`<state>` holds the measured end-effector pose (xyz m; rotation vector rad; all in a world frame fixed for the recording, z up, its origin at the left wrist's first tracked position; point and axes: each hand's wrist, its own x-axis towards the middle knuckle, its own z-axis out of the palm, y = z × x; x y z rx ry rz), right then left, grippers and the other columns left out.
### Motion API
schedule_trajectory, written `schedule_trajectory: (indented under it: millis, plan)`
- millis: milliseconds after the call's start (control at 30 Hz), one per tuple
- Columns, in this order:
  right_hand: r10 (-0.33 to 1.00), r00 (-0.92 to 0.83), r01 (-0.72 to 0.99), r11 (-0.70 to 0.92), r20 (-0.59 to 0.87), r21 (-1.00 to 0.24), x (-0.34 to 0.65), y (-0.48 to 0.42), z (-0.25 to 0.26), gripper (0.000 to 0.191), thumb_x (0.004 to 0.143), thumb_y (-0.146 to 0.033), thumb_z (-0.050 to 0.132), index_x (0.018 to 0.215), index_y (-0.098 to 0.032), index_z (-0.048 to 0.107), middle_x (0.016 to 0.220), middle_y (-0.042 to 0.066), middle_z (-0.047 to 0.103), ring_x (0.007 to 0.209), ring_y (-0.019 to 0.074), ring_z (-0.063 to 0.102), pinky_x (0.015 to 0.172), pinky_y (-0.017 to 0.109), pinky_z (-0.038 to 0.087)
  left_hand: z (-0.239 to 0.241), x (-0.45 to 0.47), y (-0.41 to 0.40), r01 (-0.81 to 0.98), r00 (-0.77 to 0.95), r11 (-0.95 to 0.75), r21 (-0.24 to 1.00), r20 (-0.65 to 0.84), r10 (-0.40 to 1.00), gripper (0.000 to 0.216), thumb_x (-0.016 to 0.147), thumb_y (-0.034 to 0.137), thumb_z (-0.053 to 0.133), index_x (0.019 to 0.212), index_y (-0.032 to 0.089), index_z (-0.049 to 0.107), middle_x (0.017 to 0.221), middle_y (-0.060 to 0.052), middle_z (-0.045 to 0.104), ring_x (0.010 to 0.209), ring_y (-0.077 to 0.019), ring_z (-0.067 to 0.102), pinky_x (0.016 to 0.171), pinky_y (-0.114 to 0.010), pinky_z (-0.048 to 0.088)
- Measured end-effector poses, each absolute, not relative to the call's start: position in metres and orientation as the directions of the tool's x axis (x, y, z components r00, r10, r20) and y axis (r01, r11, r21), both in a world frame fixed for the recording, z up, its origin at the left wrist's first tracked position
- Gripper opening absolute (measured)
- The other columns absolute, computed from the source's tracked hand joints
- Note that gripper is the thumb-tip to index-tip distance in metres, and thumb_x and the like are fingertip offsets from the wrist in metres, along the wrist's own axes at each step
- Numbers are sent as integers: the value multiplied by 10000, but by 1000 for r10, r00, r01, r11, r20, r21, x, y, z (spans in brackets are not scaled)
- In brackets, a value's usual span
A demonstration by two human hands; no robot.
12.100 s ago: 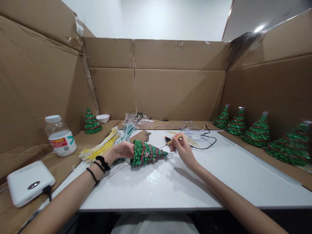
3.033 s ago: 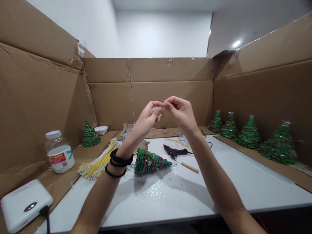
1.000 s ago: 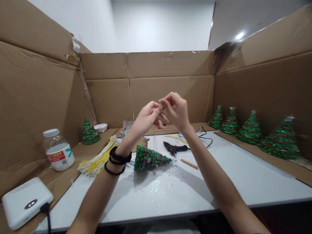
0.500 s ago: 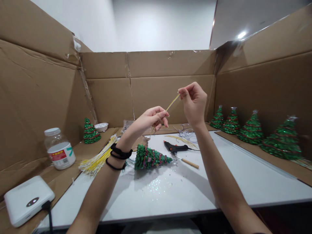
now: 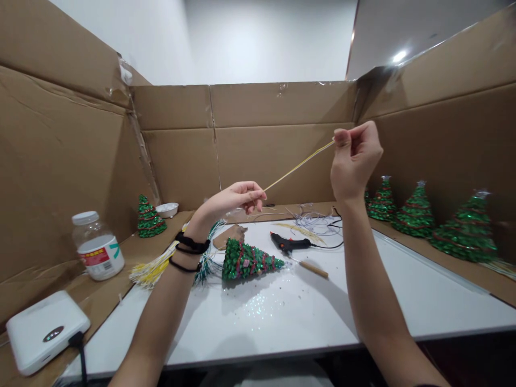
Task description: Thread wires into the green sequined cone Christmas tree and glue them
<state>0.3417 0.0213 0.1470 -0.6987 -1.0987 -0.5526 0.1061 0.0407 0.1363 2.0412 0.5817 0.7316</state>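
Observation:
A thin yellow-and-white wire (image 5: pixel 300 165) stretches slantwise between my two hands, above the table. My right hand (image 5: pixel 357 158) pinches its upper end between thumb and fingers. Lower and to the left, my left hand (image 5: pixel 242 197) has its thumb and fingers closed on the other end. Below them a small green Christmas tree (image 5: pixel 252 260) with red trim lies on its side, tip pointing right. Part of a bundle of yellow and white wires (image 5: pixel 152 271) shows behind my left forearm, with dark green and white strands (image 5: pixel 209 260) beside it.
A black glue gun (image 5: pixel 292 243) and a wooden-handled tool (image 5: pixel 313 268) lie right of the tree. Several finished trees (image 5: pixel 413 209) line the right side. On the left stand a jar (image 5: pixel 100 248), another tree (image 5: pixel 150 217), a white bowl (image 5: pixel 167 209) and a white box (image 5: pixel 48 330). Cardboard walls (image 5: pixel 286 107) surround the table.
My right hand has moved up and right, and my left hand slightly left and down. A longer stretch of the wire now shows between them.

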Motion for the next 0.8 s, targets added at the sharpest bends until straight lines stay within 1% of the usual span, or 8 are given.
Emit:
schedule_trajectory:
  millis: [133, 233, 500, 600, 633, 700, 767, 800]
  plan:
    - [-10, 337, 677, 698, 942, -235, 341, 20, 148, 321, 890, -507, 421, 732, -229, 442, 643, -22, 381, 608, 143, 428, 548, 290, 284, 138, 105, 40, 210, 747, -613, 762, 279, 603, 164, 813, 287, 562, 813, 135, 624, 715, -26, 646, 604, -65, 545, 584, -179, 438]
    - [-7, 326, 683, 694, 945, -230, 340, 17, 149, 301, 894, -477, 434, 727, -228, 447, 623, -26, 369, 612, 146, 432, 546, 290, 283, 139, 106, 40, 271, 713, -673, 688, 326, 620, 153, 783, 273, 589, 790, 137, 659, 672, -23, 644, 603, -77, 559, 573, -184, 449]
    - [-128, 389, 694, 691, 912, -200, 339, 2, 152, 287, 881, -437, 487, 678, -245, 422, 593, -28, 343, 557, 137, 392, 528, 301, 267, 136, 108, 51, 240, 499, -658, 714, 490, 715, 168, 773, 273, 594, 730, 122, 654, 639, -48, 656, 530, -70, 543, 521, -183, 436]
    - [-165, 384, 733, 653, 908, -192, 336, 0, 152, 280, 889, -414, 481, 675, -242, 428, 584, -26, 342, 563, 142, 404, 536, 304, 277, 135, 109, 53, 249, 427, -676, 694, 548, 719, 190, 775, 295, 584, 731, 122, 650, 647, -53, 664, 534, -76, 545, 512, -186, 417]
    - [-176, 381, 750, 633, 908, -192, 334, 1, 152, 279, 894, -413, 470, 680, -238, 437, 585, -26, 346, 566, 144, 412, 537, 302, 283, 135, 109, 52, 285, 421, -693, 663, 563, 712, 192, 773, 297, 581, 728, 125, 653, 647, -50, 666, 545, -83, 551, 517, -190, 414]
    - [-176, 358, 778, 600, 917, -188, 331, 2, 152, 276, 895, -424, 461, 694, -235, 461, 587, -23, 366, 572, 150, 436, 534, 299, 297, 136, 109, 47, 411, 410, -727, 550, 600, 686, 169, 763, 269, 577, 700, 137, 660, 624, -37, 661, 558, -95, 552, 532, -199, 402]
    - [-149, 327, 785, 593, 933, -180, 332, -2, 152, 270, 882, -437, 478, 695, -243, 481, 582, -14, 390, 570, 160, 452, 527, 306, 305, 139, 109, 39, 535, 396, -733, 420, 642, 657, 148, 755, 217, 570, 660, 153, 663, 589, -21, 648, 551, -97, 542, 543, -205, 383]
    - [-118, 311, 779, 600, 943, -182, 335, -7, 153, 264, 873, -443, 493, 693, -250, 488, 581, -8, 403, 572, 168, 460, 524, 312, 308, 141, 108, 34, 569, 397, -730, 378, 651, 646, 151, 755, 197, 564, 648, 158, 663, 574, -16, 641, 540, -95, 531, 541, -207, 371]
